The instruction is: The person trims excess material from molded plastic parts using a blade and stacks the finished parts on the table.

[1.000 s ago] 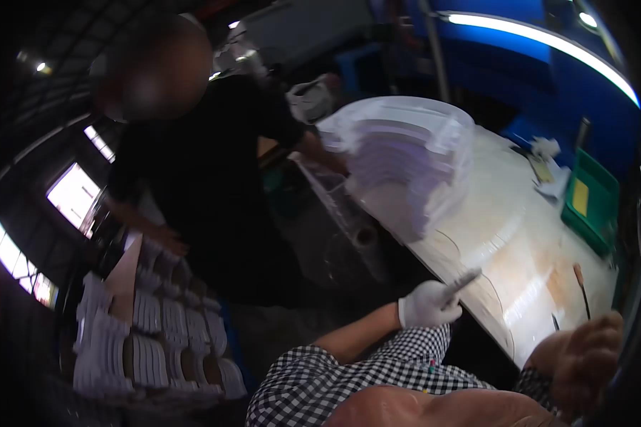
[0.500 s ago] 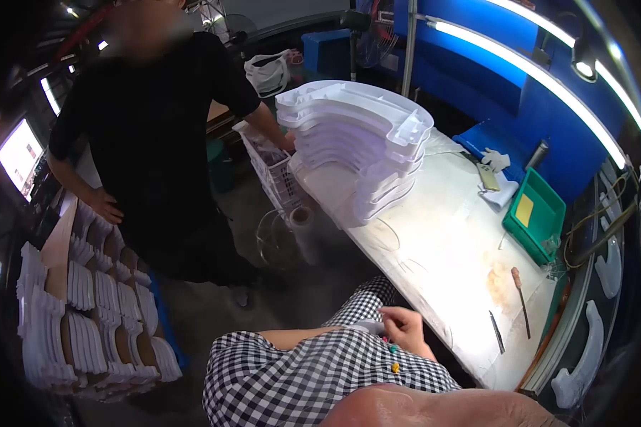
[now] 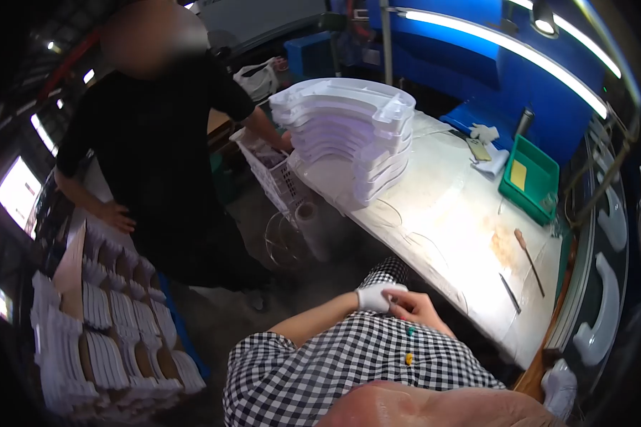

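Note:
My left hand [image 3: 377, 299] wears a white glove [image 3: 370, 294] and lies in front of my black-and-white checked garment [image 3: 349, 349]. Its fingers are mostly hidden behind my other hand. Bare, my right hand [image 3: 417, 307] meets it, with curled fingers pinching the glove near its finger end. Just below the hands, small green and yellow pieces [image 3: 409, 359] show on the checked cloth. To the right of both hands runs the edge of a white-topped worktable [image 3: 449, 249].
Stacked white curved plastic parts [image 3: 349, 107] stand on the table. A green tray [image 3: 530, 178], a wooden-handled tool [image 3: 530, 263] and a dark thin tool [image 3: 510, 293] lie right. A person in black [image 3: 164, 142] stands left, behind racked white parts [image 3: 114, 320]. A white basket [image 3: 263, 171] stands beside the table.
My left hand has risen into view beside my right hand, its white glove now plainly visible. The whole view has shifted slightly. The other person's pose is nearly the same.

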Motion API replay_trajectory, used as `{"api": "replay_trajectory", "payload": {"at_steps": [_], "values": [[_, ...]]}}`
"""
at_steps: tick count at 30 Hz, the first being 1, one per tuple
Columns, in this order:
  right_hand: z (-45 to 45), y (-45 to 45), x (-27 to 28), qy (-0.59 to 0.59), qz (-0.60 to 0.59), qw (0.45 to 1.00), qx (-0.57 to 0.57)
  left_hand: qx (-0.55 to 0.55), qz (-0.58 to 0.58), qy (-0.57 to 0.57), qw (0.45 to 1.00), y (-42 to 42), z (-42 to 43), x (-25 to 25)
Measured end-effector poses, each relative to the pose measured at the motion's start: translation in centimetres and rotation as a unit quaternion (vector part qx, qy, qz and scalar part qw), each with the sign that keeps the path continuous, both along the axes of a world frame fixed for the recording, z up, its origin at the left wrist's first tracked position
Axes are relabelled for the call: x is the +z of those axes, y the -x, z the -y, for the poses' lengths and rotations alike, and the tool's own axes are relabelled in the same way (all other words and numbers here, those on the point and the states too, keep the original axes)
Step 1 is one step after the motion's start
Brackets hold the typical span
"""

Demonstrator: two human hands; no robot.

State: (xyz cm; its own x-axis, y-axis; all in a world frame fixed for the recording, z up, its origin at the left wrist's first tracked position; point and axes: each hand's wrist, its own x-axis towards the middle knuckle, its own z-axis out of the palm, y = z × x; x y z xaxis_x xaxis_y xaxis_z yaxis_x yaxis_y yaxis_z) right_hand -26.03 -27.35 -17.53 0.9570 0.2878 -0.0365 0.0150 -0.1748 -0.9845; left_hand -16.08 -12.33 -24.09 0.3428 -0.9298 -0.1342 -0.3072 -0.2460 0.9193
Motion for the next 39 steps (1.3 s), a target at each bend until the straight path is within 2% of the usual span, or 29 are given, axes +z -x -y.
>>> {"api": "replay_trajectory", "payload": {"at_steps": [1,2,4,5,6,7,8,9,10,12,13,14,15,16,17,18,20,21,22,23,24,25,26,28,30,32,33,36,39], "values": [[0.7,-1.0,0.7,0.017,0.041,0.999,-0.013,0.002,-0.138,0.084,0.987,-0.7,-0.6,2.7],[2.1,-1.8,1.1,0.036,0.079,0.996,-0.024,0.003,-0.132,0.122,0.984,-1.2,-0.8,7.1],[7.2,-5.3,3.3,-0.152,0.183,0.966,-0.104,0.016,-0.226,0.247,0.942,-1.6,-2.6,14.3],[9.9,-7.3,4.4,-0.229,0.243,0.934,-0.129,0.01,-0.236,0.285,0.929,-3.4,-3.9,15.6],[13.0,-8.3,8.4,-0.258,0.359,0.88,-0.174,-0.039,-0.301,0.432,0.849,-4.7,-5.0,17.4],[16.2,-8.3,12.1,-0.295,0.373,0.849,-0.231,-0.122,-0.365,0.554,0.738,-6.2,-6.1,19.1],[19.8,-8.2,14.6,-0.326,0.383,0.814,-0.292,-0.067,-0.319,0.647,0.69,-8.1,-7.2,19.8],[24.7,-10.0,12.7,-0.419,0.388,0.768,-0.291,0.105,-0.314,0.713,0.618,-9.6,-8.1,19.7],[30.0,-11.0,9.1,-0.476,0.298,0.799,-0.216,0.054,-0.396,0.715,0.573,-13.8,-10.2,16.4],[28.0,-9.7,6.6,-0.34,0.283,0.786,-0.431,0.091,-0.401,0.663,0.626,-16.5,-9.6,10.7],[26.9,-8.9,5.4,-0.268,0.246,0.767,-0.528,0.08,-0.456,0.621,0.633,-16.5,-8.2,7.9],[27.0,-7.4,3.4,-0.338,0.2,0.754,-0.527,0.098,-0.497,0.578,0.64,-15.5,-6.1,5.6],[28.1,-5.6,1.1,-0.323,0.189,0.758,-0.534,0.07,-0.548,0.539,0.636,-14.4,-3.4,3.7],[28.8,-5.0,-1.0,-0.319,0.178,0.766,-0.529,0.129,-0.534,0.468,0.692,-14.3,-1.8,0.6],[29.1,-3.8,-2.3,-0.248,0.159,0.76,-0.58,0.034,-0.573,0.433,0.695,-13.5,1.0,-0.3],[30.5,-2.1,-3.6,-0.174,0.138,0.745,-0.629,0.228,-0.593,0.351,0.688,-11.1,3.4,0.3],[35.1,-0.1,-5.2,-0.001,0.118,0.682,-0.722,0.313,-0.522,0.273,0.745,-10.5,8.1,-0.4],[37.9,2.6,-6.3,0.145,0.147,0.629,-0.75,0.288,-0.438,0.215,0.824,-11.0,9.4,-2.7],[39.1,5.7,-4.9,0.235,0.126,0.532,-0.804,0.26,-0.347,0.151,0.888,-11.2,10.6,-4.6],[40.4,8.9,-3.3,0.326,0.041,0.411,-0.851,0.265,-0.23,0.123,0.928,-10.2,12.3,-5.0],[41.2,11.7,-1.2,0.346,-0.005,0.339,-0.875,0.274,-0.107,0.092,0.951,-9.2,13.3,-5.5],[41.5,14.0,0.6,0.371,-0.116,0.276,-0.879,0.27,0.208,0.146,0.929,-9.7,13.7,-9.0],[42.4,17.6,2.6,0.368,-0.165,0.226,-0.887,0.29,0.304,0.148,0.895,-5.3,13.6,-5.9],[45.9,18.4,1.2,0.279,-0.268,0.258,-0.886,0.262,0.413,0.12,0.864,-5.2,14.2,-5.3],[47.5,18.5,-1.0,0.257,-0.323,0.271,-0.869,0.194,0.524,0.122,0.82,-5.8,14.6,-4.9],[47.5,18.2,-1.8,0.264,-0.354,0.248,-0.862,0.196,0.518,0.141,0.82,-6.4,14.2,-5.2],[41.5,23.1,3.0,0.264,-0.349,0.227,-0.87,0.189,0.489,0.183,0.832,-3.8,10.2,-3.8],[41.8,28.0,0.4,0.288,-0.22,0.267,-0.893,0.189,0.456,0.144,0.858,-3.5,7.6,-2.7],[40.0,26.2,-0.8,0.278,0.023,0.342,-0.897,0.172,0.417,0.119,0.885,-4.5,6.6,-3.7]]}}
